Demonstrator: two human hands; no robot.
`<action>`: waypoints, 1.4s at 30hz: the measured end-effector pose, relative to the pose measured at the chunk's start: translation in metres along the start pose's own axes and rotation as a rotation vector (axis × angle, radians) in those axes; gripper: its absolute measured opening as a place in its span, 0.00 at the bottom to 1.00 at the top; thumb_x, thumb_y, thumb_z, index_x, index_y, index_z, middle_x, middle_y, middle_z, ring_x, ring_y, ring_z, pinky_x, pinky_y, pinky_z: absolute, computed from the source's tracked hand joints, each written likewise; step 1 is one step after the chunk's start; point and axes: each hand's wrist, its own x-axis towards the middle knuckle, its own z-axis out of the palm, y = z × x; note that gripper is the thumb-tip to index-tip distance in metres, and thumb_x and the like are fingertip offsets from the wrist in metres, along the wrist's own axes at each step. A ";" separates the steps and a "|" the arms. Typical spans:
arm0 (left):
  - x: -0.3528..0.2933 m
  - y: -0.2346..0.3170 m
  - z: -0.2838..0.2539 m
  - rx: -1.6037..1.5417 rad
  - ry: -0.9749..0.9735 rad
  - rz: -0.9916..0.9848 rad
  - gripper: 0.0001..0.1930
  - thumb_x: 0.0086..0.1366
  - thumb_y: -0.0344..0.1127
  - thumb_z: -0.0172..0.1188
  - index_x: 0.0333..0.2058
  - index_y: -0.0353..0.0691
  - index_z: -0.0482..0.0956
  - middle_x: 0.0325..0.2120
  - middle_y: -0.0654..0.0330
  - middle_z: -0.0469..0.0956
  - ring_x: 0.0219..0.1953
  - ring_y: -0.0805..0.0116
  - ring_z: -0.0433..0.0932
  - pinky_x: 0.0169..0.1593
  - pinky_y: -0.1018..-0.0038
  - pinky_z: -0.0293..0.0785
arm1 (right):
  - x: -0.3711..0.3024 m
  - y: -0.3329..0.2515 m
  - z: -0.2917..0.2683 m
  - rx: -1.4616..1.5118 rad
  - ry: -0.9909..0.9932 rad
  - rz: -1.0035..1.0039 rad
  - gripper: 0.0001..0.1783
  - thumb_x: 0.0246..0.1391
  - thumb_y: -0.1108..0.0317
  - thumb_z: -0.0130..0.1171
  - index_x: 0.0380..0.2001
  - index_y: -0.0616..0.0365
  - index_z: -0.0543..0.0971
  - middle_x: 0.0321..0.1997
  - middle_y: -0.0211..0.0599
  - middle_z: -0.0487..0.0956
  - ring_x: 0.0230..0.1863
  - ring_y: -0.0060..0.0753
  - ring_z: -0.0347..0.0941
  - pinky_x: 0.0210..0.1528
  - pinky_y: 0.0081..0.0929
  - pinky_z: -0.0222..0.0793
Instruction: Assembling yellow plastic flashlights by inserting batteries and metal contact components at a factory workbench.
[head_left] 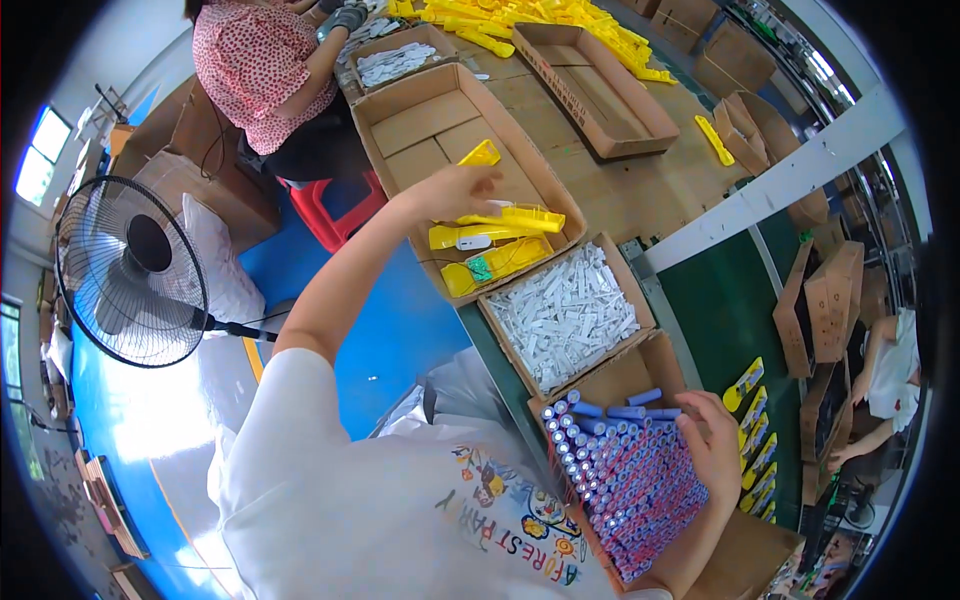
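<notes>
My left hand [458, 194] reaches over a long cardboard tray [425, 130], its fingers loosely bent and apart. Beneath and beside it lie several yellow plastic housings [530, 218], one with a green circuit board [482, 268] showing. A yellow piece [482, 153] shows just beyond the fingers; whether they touch it I cannot tell. My right hand [712, 440] is over the right side of a carton packed with purple-blue cylindrical battery cells [640, 480]. Its fingers are bent and spread, with the tips close to a few loose cells lying on their sides [645, 397].
Between the two sits a box of small white plastic strips [565, 315]. Yellow parts [752, 430] stand in a row on the green belt at right. A brown tray [590, 90] and a yellow pile [560, 25] lie far off. A fan [135, 270] and co-workers [255, 70] are nearby.
</notes>
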 end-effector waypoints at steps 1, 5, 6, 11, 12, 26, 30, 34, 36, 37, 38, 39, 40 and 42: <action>0.003 -0.001 0.002 -0.066 -0.273 0.040 0.20 0.58 0.39 0.64 0.47 0.39 0.74 0.41 0.52 0.78 0.43 0.54 0.77 0.46 0.67 0.72 | -0.002 -0.005 0.004 -0.017 -0.015 0.009 0.14 0.51 0.75 0.57 0.42 0.64 0.77 0.45 0.43 0.76 0.44 0.38 0.75 0.45 0.26 0.69; 0.002 0.033 -0.009 0.242 -0.347 0.198 0.25 0.55 0.41 0.67 0.49 0.38 0.71 0.42 0.55 0.77 0.46 0.57 0.76 0.49 0.69 0.70 | -0.014 -0.011 0.025 -0.041 -0.017 -0.072 0.12 0.51 0.73 0.58 0.41 0.63 0.77 0.40 0.45 0.78 0.41 0.40 0.76 0.44 0.28 0.69; -0.001 0.047 -0.011 0.450 -0.075 0.227 0.26 0.55 0.42 0.68 0.49 0.38 0.71 0.41 0.56 0.77 0.45 0.59 0.76 0.48 0.69 0.71 | -0.016 -0.010 0.029 -0.037 -0.005 -0.049 0.12 0.51 0.73 0.58 0.41 0.63 0.77 0.40 0.45 0.78 0.41 0.40 0.76 0.44 0.28 0.69; -0.048 0.112 0.022 -1.130 -0.373 -0.096 0.28 0.55 0.40 0.69 0.51 0.39 0.68 0.37 0.58 0.77 0.40 0.63 0.80 0.43 0.69 0.76 | 0.008 -0.033 0.062 0.157 0.126 -0.100 0.08 0.54 0.75 0.56 0.38 0.63 0.78 0.36 0.42 0.79 0.37 0.37 0.77 0.40 0.27 0.71; -0.059 0.125 0.037 -1.472 -0.608 -0.305 0.29 0.56 0.40 0.69 0.53 0.40 0.67 0.39 0.58 0.76 0.39 0.63 0.81 0.42 0.70 0.77 | 0.016 -0.043 0.070 0.278 0.154 -0.106 0.08 0.54 0.75 0.56 0.39 0.63 0.78 0.36 0.43 0.78 0.36 0.37 0.77 0.39 0.27 0.71; -0.099 0.171 0.108 -1.914 -0.495 -0.398 0.23 0.71 0.49 0.37 0.58 0.44 0.63 0.52 0.60 0.71 0.54 0.65 0.69 0.59 0.64 0.62 | 0.041 -0.046 0.120 -0.078 0.445 -0.492 0.15 0.40 0.75 0.68 0.36 0.55 0.80 0.38 0.35 0.76 0.39 0.38 0.75 0.38 0.29 0.72; -0.104 0.162 0.114 -1.883 -0.520 -0.430 0.23 0.70 0.48 0.38 0.58 0.44 0.64 0.51 0.60 0.71 0.53 0.66 0.69 0.59 0.64 0.62 | 0.039 -0.047 0.121 -0.046 0.474 -0.477 0.13 0.39 0.76 0.69 0.32 0.56 0.81 0.36 0.34 0.76 0.35 0.36 0.75 0.34 0.27 0.72; -0.108 0.165 0.113 -1.884 -0.492 -0.447 0.22 0.68 0.44 0.41 0.58 0.44 0.63 0.52 0.60 0.70 0.53 0.66 0.69 0.59 0.65 0.62 | 0.038 -0.045 0.125 -0.071 0.449 -0.509 0.12 0.38 0.76 0.69 0.31 0.57 0.81 0.35 0.35 0.76 0.34 0.37 0.75 0.33 0.27 0.73; -0.108 0.164 0.115 -1.814 -0.403 -0.423 0.23 0.65 0.35 0.45 0.59 0.43 0.61 0.51 0.59 0.70 0.53 0.65 0.69 0.59 0.64 0.62 | 0.038 -0.040 0.129 -0.128 0.495 -0.611 0.11 0.41 0.78 0.66 0.32 0.58 0.80 0.33 0.32 0.76 0.30 0.31 0.75 0.31 0.23 0.72; -0.109 0.164 0.114 -1.813 -0.405 -0.423 0.23 0.65 0.35 0.45 0.59 0.43 0.61 0.51 0.59 0.70 0.53 0.65 0.69 0.59 0.64 0.62 | 0.039 -0.036 0.133 -0.128 0.496 -0.609 0.11 0.41 0.78 0.66 0.32 0.58 0.80 0.33 0.32 0.76 0.30 0.31 0.75 0.31 0.23 0.72; -0.110 0.165 0.110 -1.786 -0.411 -0.427 0.25 0.62 0.31 0.47 0.59 0.43 0.60 0.50 0.58 0.71 0.53 0.63 0.70 0.59 0.63 0.64 | 0.040 -0.031 0.136 0.175 0.530 -0.404 0.10 0.44 0.78 0.64 0.33 0.58 0.79 0.33 0.30 0.76 0.29 0.26 0.73 0.29 0.20 0.70; -0.111 0.167 0.107 -1.760 -0.416 -0.429 0.28 0.58 0.27 0.48 0.59 0.43 0.59 0.49 0.57 0.71 0.53 0.62 0.70 0.58 0.63 0.66 | 0.041 -0.028 0.138 0.472 0.553 -0.191 0.08 0.46 0.78 0.62 0.33 0.59 0.77 0.32 0.28 0.76 0.27 0.21 0.72 0.27 0.17 0.68; -0.111 0.169 0.106 -1.760 -0.419 -0.427 0.28 0.58 0.27 0.48 0.59 0.43 0.59 0.49 0.57 0.71 0.53 0.62 0.70 0.58 0.63 0.66 | 0.040 -0.027 0.135 0.470 0.556 -0.191 0.08 0.46 0.78 0.62 0.33 0.59 0.77 0.32 0.28 0.76 0.27 0.21 0.72 0.27 0.17 0.68; -0.115 0.173 0.105 -1.769 -0.340 -0.297 0.33 0.55 0.22 0.49 0.60 0.43 0.55 0.45 0.54 0.71 0.47 0.60 0.73 0.54 0.62 0.70 | 0.038 -0.028 0.126 1.086 0.071 0.421 0.05 0.51 0.77 0.57 0.33 0.60 0.75 0.32 0.25 0.75 0.27 0.14 0.68 0.24 0.12 0.62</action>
